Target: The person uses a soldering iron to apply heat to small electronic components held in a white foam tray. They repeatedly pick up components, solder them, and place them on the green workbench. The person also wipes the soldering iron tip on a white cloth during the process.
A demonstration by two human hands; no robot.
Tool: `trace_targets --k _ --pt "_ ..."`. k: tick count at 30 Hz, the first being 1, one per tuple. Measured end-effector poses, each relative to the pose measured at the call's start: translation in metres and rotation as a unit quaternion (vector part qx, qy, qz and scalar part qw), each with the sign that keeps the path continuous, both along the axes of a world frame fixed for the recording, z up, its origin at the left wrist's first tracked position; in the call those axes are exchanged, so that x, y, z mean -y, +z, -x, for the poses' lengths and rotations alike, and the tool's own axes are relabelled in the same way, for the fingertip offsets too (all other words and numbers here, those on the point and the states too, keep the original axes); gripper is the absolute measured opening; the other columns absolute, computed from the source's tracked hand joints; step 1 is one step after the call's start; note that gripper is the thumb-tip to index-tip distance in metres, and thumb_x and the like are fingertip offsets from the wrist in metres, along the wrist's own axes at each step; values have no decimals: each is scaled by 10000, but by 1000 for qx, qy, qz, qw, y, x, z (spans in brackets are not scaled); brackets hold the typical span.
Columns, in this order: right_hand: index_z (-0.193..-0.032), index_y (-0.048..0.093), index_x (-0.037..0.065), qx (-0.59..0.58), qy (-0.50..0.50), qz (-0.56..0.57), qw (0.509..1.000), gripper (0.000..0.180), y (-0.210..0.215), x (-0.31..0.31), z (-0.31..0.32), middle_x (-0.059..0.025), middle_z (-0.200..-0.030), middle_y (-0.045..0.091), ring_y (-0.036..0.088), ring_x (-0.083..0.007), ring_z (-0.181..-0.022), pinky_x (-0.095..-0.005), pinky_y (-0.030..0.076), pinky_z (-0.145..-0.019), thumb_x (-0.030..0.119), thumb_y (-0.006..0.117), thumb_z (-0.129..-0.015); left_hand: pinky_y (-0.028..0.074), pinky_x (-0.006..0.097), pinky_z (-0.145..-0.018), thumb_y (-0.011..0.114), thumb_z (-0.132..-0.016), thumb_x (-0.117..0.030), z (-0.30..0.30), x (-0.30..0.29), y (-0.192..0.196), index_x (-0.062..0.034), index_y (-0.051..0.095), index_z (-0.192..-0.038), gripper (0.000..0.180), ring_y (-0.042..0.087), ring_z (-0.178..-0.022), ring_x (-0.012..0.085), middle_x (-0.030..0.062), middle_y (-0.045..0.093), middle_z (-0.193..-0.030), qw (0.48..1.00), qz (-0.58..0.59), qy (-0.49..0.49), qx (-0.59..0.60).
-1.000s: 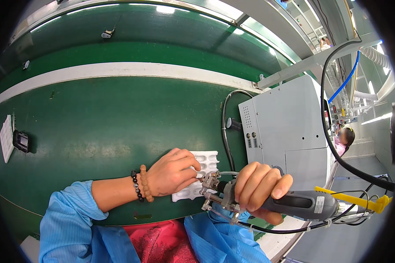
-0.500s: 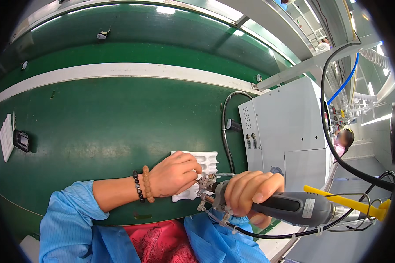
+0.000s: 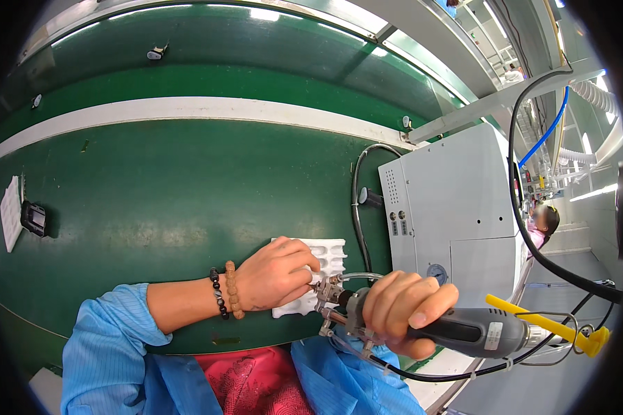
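A grey and black electric screwdriver [image 3: 474, 332] with a metal nose fitting [image 3: 329, 294] lies slanted in my right hand [image 3: 410, 311], whose fingers wrap round its front part. Its nose points left, right up against the fingertips of my left hand [image 3: 275, 274]. That hand is closed over a white moulded tray [image 3: 329, 257] with rounded hollows, its fingers bent; whatever they pinch is hidden behind them. Thin tubes and a black cable run along the screwdriver, and a yellow strap [image 3: 543, 323] hangs at its rear end.
A large grey machine box [image 3: 457, 200] stands right of the tray, with a black cable [image 3: 355, 207] looping beside it. At the far left, a black part [image 3: 34, 218] leans by a white tray [image 3: 10, 213]. A white ledge [image 3: 208, 108] crosses the green table [image 3: 180, 180]. Another person [image 3: 543, 225] sits at far right.
My right hand and the screwdriver have shifted slightly right, its rear end tilting a little. The yellow strap has swung. My left hand stays on the tray.
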State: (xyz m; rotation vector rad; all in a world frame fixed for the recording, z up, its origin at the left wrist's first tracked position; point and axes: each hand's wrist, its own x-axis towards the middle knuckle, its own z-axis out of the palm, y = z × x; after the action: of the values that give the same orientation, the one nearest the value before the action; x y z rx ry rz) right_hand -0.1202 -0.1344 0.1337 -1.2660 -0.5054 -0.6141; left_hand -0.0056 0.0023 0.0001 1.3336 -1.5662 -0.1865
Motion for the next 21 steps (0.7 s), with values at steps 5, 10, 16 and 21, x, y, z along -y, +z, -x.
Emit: trace_targets --k 5,10,16,21 --pt "-1009 539 -12 3 2 -8 1000 330 2 2 2 -59 -594 561 563 -189 -453 -326 481 -426 221 745 -897 462 400 -864 768 -697 -116 -2 -1 4 -56 633 -806 184 586 -1001 268 44 637 -1043 1000 -5 14 0" --pt "-1011 531 -7 0 1 0 1000 331 3 4 2 -63 -601 565 566 -189 -458 -329 486 -433 224 741 -901 461 400 -856 771 -694 -117 -1 0 1 -56 629 -773 174 585 -992 265 43 636 -1030 1000 -3 14 5" --pt "-997 533 -17 6 -4 -12 1000 336 1 3 1 -68 -597 566 566 -186 -458 -320 487 -432 207 758 -885 457 395 -854 765 -708 -109 -1 1 2 -53 624 -758 161 583 -989 257 37 635 -1025 1000 9 10 8" --pt "-983 543 -38 -37 -5 40 998 337 5 3 -2 -71 -603 575 570 -185 -462 -316 490 -433 168 780 -861 457 393 -854 762 -722 -110 0 1 0 -56 619 -756 157 584 -988 253 32 633 -1021 1000 7 18 13"
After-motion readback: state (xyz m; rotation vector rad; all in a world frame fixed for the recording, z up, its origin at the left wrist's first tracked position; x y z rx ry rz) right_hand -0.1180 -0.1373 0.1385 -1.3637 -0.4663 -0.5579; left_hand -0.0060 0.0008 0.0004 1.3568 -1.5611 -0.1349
